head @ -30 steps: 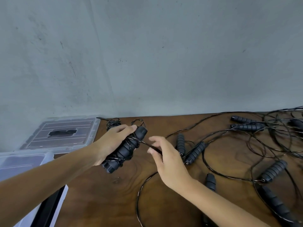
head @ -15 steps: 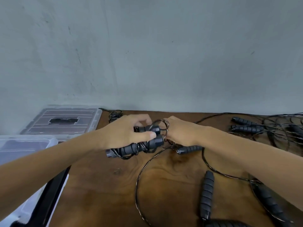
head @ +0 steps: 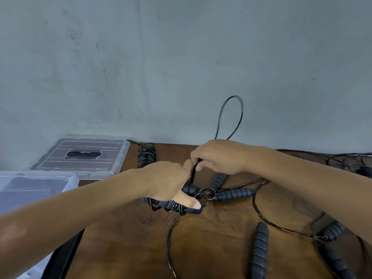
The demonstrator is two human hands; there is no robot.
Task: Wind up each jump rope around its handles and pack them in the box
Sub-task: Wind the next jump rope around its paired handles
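Black handles (head: 175, 206), partly wound with cord, are gripped by the left hand (head: 167, 182) just above the wooden surface (head: 211, 248). The cord (head: 194, 170) is pinched in the right hand (head: 219, 156) fingers. The clear box (head: 38, 184) lies at left.

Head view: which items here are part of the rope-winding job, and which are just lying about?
In the job:
- left hand gripping the half-wound handles
- right hand pinching the cord, loop raised
- wound rope by the wall
- loose handles, still unwound
- clear box

Lying about:
- box lid
- wooden table
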